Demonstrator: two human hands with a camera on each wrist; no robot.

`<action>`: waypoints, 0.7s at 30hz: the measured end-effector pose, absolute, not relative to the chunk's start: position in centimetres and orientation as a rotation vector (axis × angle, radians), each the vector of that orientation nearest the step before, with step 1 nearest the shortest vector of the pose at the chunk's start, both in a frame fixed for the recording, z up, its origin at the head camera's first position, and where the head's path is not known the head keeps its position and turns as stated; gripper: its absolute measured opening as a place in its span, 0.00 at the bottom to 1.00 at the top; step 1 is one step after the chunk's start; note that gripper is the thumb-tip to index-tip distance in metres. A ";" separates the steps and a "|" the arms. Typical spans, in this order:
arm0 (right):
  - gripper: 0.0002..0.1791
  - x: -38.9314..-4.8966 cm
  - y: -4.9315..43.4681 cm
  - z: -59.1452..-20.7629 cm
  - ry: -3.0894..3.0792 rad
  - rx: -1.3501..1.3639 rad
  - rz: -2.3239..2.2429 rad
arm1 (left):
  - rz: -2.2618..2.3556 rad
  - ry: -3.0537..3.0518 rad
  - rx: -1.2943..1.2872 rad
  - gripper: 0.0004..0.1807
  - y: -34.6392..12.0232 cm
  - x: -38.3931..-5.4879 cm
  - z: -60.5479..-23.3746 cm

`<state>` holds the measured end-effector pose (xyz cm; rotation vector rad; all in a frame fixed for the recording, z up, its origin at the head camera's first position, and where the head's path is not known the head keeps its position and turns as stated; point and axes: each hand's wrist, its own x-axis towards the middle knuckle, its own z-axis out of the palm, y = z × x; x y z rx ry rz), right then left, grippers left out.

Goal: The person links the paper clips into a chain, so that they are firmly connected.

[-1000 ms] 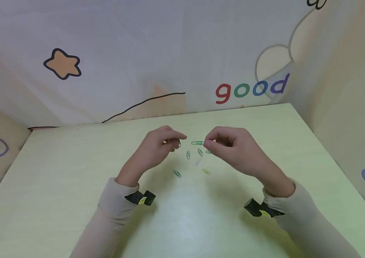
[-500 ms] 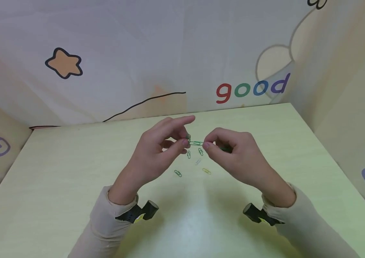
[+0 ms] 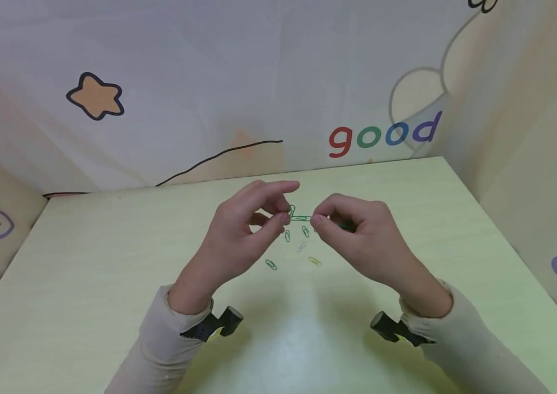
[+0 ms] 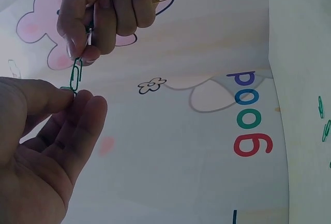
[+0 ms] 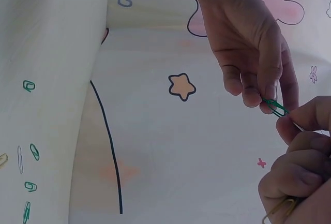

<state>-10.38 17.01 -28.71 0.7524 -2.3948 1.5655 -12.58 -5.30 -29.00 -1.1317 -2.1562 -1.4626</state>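
Note:
My left hand [image 3: 229, 235] and right hand [image 3: 362, 230] meet above the table, joined by a green paper clip [image 3: 300, 218]. Right thumb and index finger pinch one end of that clip. At its other end, the left thumb and fingertips pinch a second green paper clip [image 3: 291, 209]; whether the two are linked I cannot tell. The left index finger points out straight. In the right wrist view, a yellow paper clip [image 5: 279, 208] pokes out from the right hand's curled fingers, and what else lies in that palm is hidden.
Loose on the pale table [image 3: 101, 284] below lie several green clips [image 3: 271, 265], a whitish clip [image 3: 301, 247] and a yellow clip [image 3: 315, 261]. A printed cloth wall [image 3: 185, 82] stands behind the table, with more cloth at both sides.
My left hand has come up and right to the right hand, bringing its green clip to the end of the other. Over the last half second, only that clip's tilt shifts slightly.

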 end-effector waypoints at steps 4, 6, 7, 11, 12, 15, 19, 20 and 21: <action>0.07 -10.3 17.1 -28.6 -2.397 0.712 1.565 | -1.423 -2.151 -1.153 0.23 -5.1 -12.6 -29.1; 0.06 -10.3 17.1 -28.6 -2.389 0.691 1.566 | -1.410 -2.151 -1.161 0.23 -5.0 -12.5 -29.1; 0.06 -10.2 17.1 -28.5 -2.382 0.684 1.565 | -1.404 -2.150 -1.164 0.23 -5.0 -12.5 -29.1; 0.06 -10.2 17.2 -28.4 -2.339 0.674 1.560 | -1.385 -2.152 -1.179 0.23 -4.9 -12.5 -29.1; 0.06 -10.2 17.3 -28.4 -2.331 0.674 1.561 | -1.381 -2.153 -1.181 0.23 -4.9 -12.5 -29.1; 0.05 -10.3 17.3 -28.3 -2.319 0.674 1.570 | -1.364 -2.148 -1.187 0.23 -4.9 -12.5 -29.2; 0.05 -10.3 17.5 -28.2 -2.358 0.662 1.579 | -1.343 -2.119 -1.191 0.24 -5.0 -12.6 -29.3; 0.06 -10.3 17.6 -28.1 -2.379 0.658 1.580 | -1.342 -2.110 -1.192 0.24 -5.1 -12.7 -29.3; 0.06 -10.3 17.6 -28.0 -2.401 0.656 1.580 | -1.341 -2.102 -1.190 0.24 -5.1 -12.7 -29.3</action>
